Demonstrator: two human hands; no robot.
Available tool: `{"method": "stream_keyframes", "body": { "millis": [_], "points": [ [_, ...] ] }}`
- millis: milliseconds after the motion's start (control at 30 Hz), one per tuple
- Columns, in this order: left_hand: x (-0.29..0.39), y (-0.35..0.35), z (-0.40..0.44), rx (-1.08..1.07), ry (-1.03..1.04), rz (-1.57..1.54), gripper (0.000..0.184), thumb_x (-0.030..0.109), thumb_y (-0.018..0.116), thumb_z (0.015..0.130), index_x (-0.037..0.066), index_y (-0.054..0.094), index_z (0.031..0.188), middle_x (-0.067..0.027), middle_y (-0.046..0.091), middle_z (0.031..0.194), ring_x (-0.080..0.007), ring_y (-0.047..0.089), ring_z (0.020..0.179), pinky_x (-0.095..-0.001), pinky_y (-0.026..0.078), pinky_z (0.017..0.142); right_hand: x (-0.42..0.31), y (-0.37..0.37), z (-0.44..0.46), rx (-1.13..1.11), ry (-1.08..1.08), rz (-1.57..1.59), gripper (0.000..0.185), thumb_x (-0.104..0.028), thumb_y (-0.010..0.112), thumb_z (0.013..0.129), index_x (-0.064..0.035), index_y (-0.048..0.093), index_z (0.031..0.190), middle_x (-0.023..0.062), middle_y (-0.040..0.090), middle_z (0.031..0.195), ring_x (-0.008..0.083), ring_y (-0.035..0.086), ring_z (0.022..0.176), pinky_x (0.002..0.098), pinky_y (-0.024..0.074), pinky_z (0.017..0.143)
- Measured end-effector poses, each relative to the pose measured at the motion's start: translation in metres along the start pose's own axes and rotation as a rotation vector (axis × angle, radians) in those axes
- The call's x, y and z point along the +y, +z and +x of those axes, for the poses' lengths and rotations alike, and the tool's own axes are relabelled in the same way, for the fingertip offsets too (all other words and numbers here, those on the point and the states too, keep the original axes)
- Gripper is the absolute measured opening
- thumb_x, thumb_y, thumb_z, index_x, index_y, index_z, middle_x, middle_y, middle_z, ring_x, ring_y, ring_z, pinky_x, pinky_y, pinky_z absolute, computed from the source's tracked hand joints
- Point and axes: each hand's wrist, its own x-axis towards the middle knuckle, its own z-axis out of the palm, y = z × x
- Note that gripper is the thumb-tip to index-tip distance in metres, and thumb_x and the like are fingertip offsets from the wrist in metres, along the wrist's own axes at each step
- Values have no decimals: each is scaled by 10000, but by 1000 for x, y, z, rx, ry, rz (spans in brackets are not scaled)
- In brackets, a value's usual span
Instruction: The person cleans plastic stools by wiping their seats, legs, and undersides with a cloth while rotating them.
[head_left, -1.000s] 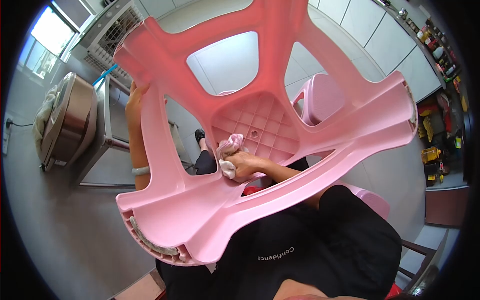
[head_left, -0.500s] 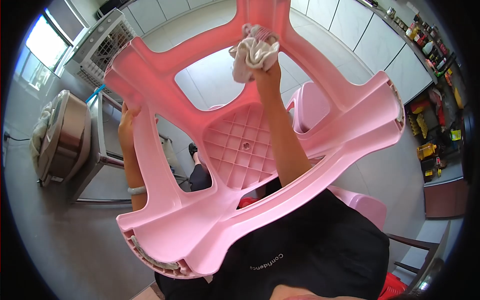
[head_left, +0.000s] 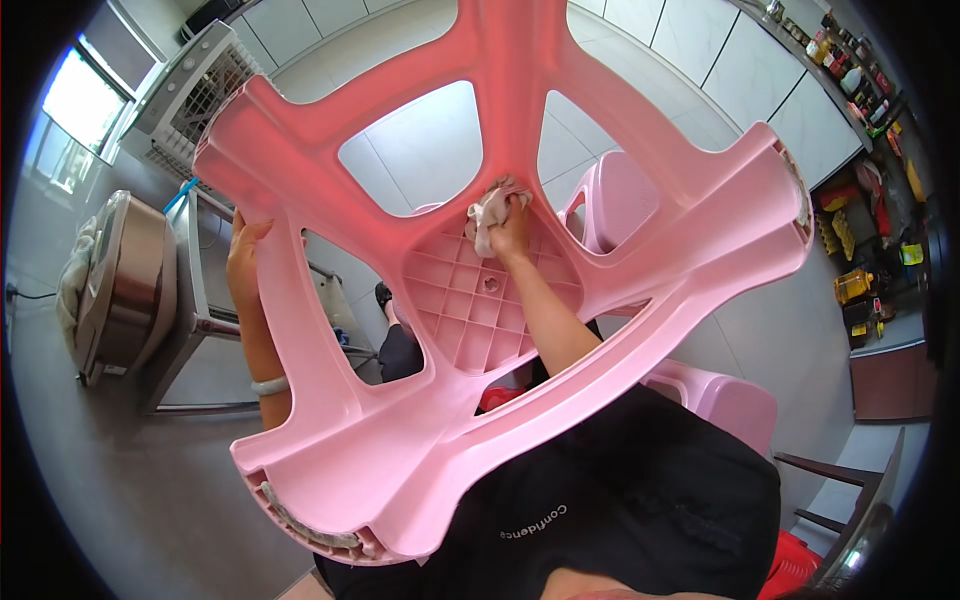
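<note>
A pink plastic stool [head_left: 360, 460] is turned so that its hollow underside faces me, with its legs spread outward. My left hand [head_left: 243, 255] is closed round the outer edge of the stool's left side, fingertips over the rim. Bunched in my right hand [head_left: 512, 235] is a pale, crumpled cloth [head_left: 488, 215]. That hand reaches inside the stool, the cloth against the far inner corner where a leg meets the ribbed seat underside [head_left: 465, 310]. Greyish padding [head_left: 310, 522] lines the end of the nearest leg.
Other pink stools [head_left: 618, 205] [head_left: 725, 405] stand on the tiled floor. To the left, a rice cooker [head_left: 128, 290] rests beside a metal-framed table [head_left: 205, 330]. Bottles and packets [head_left: 855, 285] fill shelves at right, near a dark wooden chair [head_left: 835, 480]. Another person's leg [head_left: 400, 350] shows through the stool.
My right hand has moved the cloth down from the upright far leg to the inner corner by the seat. The stool has shifted slightly, with my left hand still on it.
</note>
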Motion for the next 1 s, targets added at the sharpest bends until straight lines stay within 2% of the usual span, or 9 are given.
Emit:
{"method": "stream_keyframes", "body": {
  "millis": [67, 167, 200, 400, 500, 633, 800, 933, 1000],
  "points": [
    [-3, -2, 0, -3, 9, -14, 440, 168, 500, 888, 96, 446, 1318, -107, 598, 998, -196, 633, 730, -315, 542, 648, -31, -13, -3, -45, 291, 512, 524, -2, 636, 788, -47, 491, 1289, 110, 556, 1245, 277, 552, 1150, 377, 455, 952],
    [-1, 2, -2, -20, 19, 12, 467, 174, 499, 887, 109, 436, 1345, -92, 585, 1062, -184, 632, 788, -314, 546, 677, -28, -18, -15, 209, 505, 788, 417, 4, 606, 855, -52, 539, 1263, 29, 590, 1206, 176, 579, 1089, 306, 481, 891],
    [-2, 2, -1, -26, 19, 6, 473, 176, 497, 888, 114, 432, 1353, -86, 582, 1073, -182, 630, 803, -313, 546, 682, -22, -19, -22, 294, 394, 781, 413, -42, 624, 871, -60, 538, 1275, 25, 596, 1191, 166, 607, 1035, 300, 514, 810],
    [-2, -1, -1, -45, -8, -28, 496, 191, 494, 892, 136, 418, 1380, -65, 571, 1118, -178, 625, 852, -313, 544, 717, 33, -43, -74, 410, 711, 911, 404, -109, 624, 896, -90, 525, 1288, 40, 616, 1147, 156, 631, 947, 303, 528, 727],
    [-2, -1, -5, -27, -18, -23, 451, 212, 513, 915, 130, 454, 1354, -55, 589, 1112, -170, 629, 868, -314, 543, 745, -4, -72, -83, 146, 916, 946, 374, -111, 612, 911, -94, 529, 1275, 43, 621, 1121, 162, 635, 928, 306, 529, 739],
    [-3, -2, -21, 65, 42, -43, 337, 214, 530, 950, 103, 548, 1267, -44, 630, 1078, -156, 635, 895, -306, 544, 772, -56, -96, -93, 40, 755, 973, 366, -94, 609, 915, -94, 522, 1271, 49, 619, 1128, 177, 633, 965, 330, 538, 760],
    [-48, -49, -93, 375, 248, 73, 295, 204, 540, 950, 88, 578, 1219, -44, 639, 1047, -148, 629, 877, -296, 531, 773, -71, -128, -113, -212, 650, 921, 414, -51, 614, 894, -58, 501, 1292, 68, 609, 1180, 213, 619, 1062, 379, 540, 836],
    [-132, -94, -200, 435, -128, 256, 265, 196, 548, 951, 76, 602, 1181, -44, 647, 1023, -141, 624, 863, -287, 520, 774, -81, -152, -130, -353, 793, 855, 476, -21, 644, 866, -40, 488, 1314, 85, 614, 1195, 230, 604, 1122, 389, 511, 950],
    [-168, -101, -258, 270, -422, 324, 251, 192, 552, 951, 70, 614, 1162, -44, 650, 1010, -138, 621, 856, -283, 515, 775, -79, -155, -142, -426, 848, 884, 512, -9, 670, 849, -28, 486, 1326, 90, 617, 1213, 232, 599, 1133, 385, 498, 968]
  ]
}}
